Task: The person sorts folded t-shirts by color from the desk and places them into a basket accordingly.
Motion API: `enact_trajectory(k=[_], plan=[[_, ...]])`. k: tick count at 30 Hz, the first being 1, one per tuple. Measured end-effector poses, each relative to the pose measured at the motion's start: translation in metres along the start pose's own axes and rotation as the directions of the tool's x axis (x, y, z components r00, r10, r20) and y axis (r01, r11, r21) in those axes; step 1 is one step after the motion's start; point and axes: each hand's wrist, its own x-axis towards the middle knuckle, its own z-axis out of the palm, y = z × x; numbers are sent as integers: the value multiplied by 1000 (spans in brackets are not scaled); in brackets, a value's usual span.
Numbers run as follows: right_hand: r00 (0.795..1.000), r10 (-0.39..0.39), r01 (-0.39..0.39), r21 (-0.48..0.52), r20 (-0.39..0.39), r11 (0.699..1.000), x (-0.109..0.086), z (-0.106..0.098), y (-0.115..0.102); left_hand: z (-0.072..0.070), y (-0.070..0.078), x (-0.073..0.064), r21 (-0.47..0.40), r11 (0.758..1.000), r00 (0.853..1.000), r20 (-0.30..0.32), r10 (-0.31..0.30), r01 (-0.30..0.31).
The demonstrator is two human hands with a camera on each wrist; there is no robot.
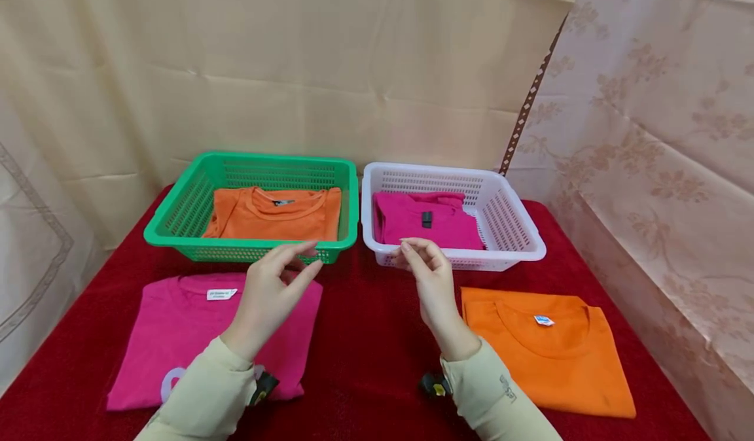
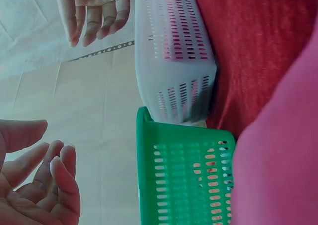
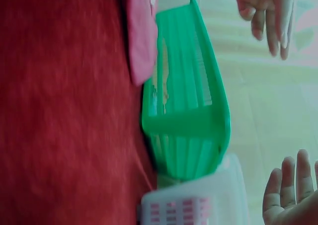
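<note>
My left hand [image 1: 268,297] hovers over a folded pink T-shirt [image 1: 171,336], its fingers loosely bent with nothing between them. Just in front of the white basket [image 1: 518,256] my right hand [image 1: 432,284] hangs in the air, also holding nothing, fingers relaxed. A folded orange T-shirt [image 1: 565,362] lies on the table right of that hand. Inside the green basket [image 1: 161,222] is another folded orange T-shirt [image 1: 277,218]. The white basket holds a folded pink T-shirt [image 1: 412,225] with a dark neck label. Both wrist views show the two hands raised beside the baskets.
A dark red cloth [image 1: 365,362] covers the table. The two baskets stand side by side at its back edge, close to a beige curtain [image 1: 294,61]. A patterned curtain [image 1: 660,133] hangs along the right side. Dark wrist straps show at both cuffs.
</note>
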Motion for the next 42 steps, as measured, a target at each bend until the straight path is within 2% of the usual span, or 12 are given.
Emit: enact_trajectory(k=[7,14,18,25,29,36,42], plan=[[993,76,-74,-27,95,997,-17,11,6,-12,-6,-16,25,996,997,18,-82,81],[968,176,-165,-77,179,983,-28,16,13,-28,-12,-28,81,988,991,7,-132,131],[942,238,-226,-79,235,971,-34,18,17,-34,-14,-32,70,987,989,-5,-146,146],[877,326,-294,-141,353,945,-46,26,27,-45,-24,-38,108,979,985,-23,-173,175],[855,358,-326,-147,376,934,-51,31,32,-53,-31,-43,109,974,980,-48,-195,199],[840,377,-360,-119,390,925,-53,37,33,-69,-41,-50,94,956,961,-47,-273,276],[831,386,-366,-127,400,922,-52,43,38,-80,-50,-52,144,933,944,-41,-327,329]])
